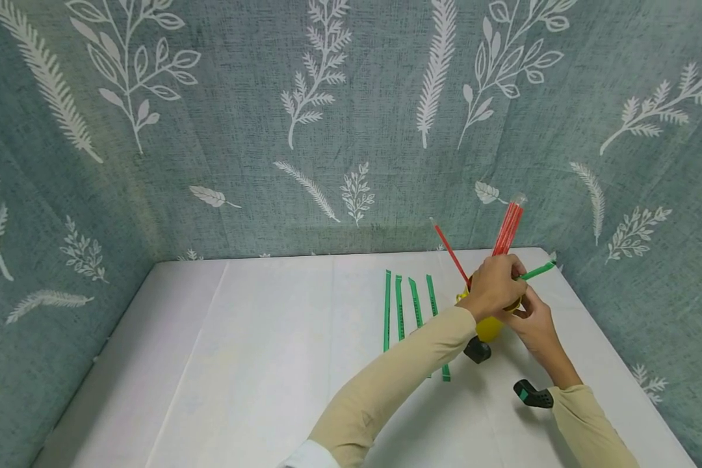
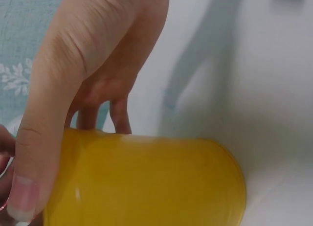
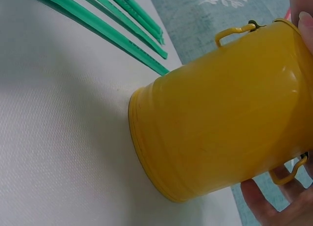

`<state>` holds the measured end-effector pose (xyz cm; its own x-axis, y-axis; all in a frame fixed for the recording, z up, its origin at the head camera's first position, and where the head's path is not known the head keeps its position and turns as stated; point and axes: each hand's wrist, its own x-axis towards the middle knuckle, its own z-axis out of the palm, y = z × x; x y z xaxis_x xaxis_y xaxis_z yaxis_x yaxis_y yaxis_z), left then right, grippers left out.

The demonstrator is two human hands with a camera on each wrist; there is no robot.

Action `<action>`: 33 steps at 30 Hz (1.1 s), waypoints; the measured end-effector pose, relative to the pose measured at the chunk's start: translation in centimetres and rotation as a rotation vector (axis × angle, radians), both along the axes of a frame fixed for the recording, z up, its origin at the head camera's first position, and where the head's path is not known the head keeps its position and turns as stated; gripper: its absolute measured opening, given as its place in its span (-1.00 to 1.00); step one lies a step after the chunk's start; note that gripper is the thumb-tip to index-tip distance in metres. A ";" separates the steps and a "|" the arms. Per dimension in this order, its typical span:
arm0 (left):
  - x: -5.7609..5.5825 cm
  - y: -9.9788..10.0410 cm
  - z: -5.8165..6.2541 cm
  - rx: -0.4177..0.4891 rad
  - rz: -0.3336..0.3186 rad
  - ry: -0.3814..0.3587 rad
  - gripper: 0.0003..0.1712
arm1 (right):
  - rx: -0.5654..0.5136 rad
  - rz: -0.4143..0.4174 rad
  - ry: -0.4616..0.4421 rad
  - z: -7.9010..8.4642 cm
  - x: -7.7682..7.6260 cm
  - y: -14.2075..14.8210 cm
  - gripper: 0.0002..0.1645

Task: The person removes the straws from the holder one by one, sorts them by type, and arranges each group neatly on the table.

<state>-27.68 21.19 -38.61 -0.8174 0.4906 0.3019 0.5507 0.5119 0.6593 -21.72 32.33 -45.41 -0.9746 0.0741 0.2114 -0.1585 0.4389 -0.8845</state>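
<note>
A yellow metal pot [image 1: 489, 329] with small loop handles stands at the table's right side. Over its mouth, my left hand [image 1: 497, 285] pinches a green wrapped straw [image 1: 539, 269] that sticks out to the right. My right hand [image 1: 535, 325] grips the pot's right side, its thumb [image 2: 36, 157] along the rim in the left wrist view. Several slim red sticks [image 1: 507, 229] in clear wrapping rise above the left hand in a bundle. One more red stick [image 1: 452, 255] leans out to the left. Hands hide most of the pot's mouth.
Several green straws [image 1: 387, 305] lie side by side on the white table [image 1: 257, 338], left of the pot, partly behind my left sleeve [image 1: 398, 370]. A patterned green cloth [image 1: 240, 130] hangs behind and on both sides. Black wrist devices [image 1: 533, 394] sit near the pot.
</note>
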 end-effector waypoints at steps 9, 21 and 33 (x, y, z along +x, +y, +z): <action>0.0 -0.7 0.7 0.157 -0.054 -0.003 -0.86 | 0.014 0.016 0.007 -0.5 -0.2 0.3 -0.20; 0.3 -2.1 1.8 0.378 -0.095 0.135 -0.77 | 0.082 -0.047 0.050 -5.6 -2.7 2.9 -0.17; 0.4 -3.4 3.0 0.517 -0.068 0.170 -0.75 | 0.088 -0.089 0.006 -5.6 -3.0 2.5 -0.18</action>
<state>-27.25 17.79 -35.63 -0.7073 0.2935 0.6431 0.6924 0.1042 0.7140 -24.68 34.85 -50.98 -0.9636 0.1411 0.2269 -0.1209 0.5270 -0.8412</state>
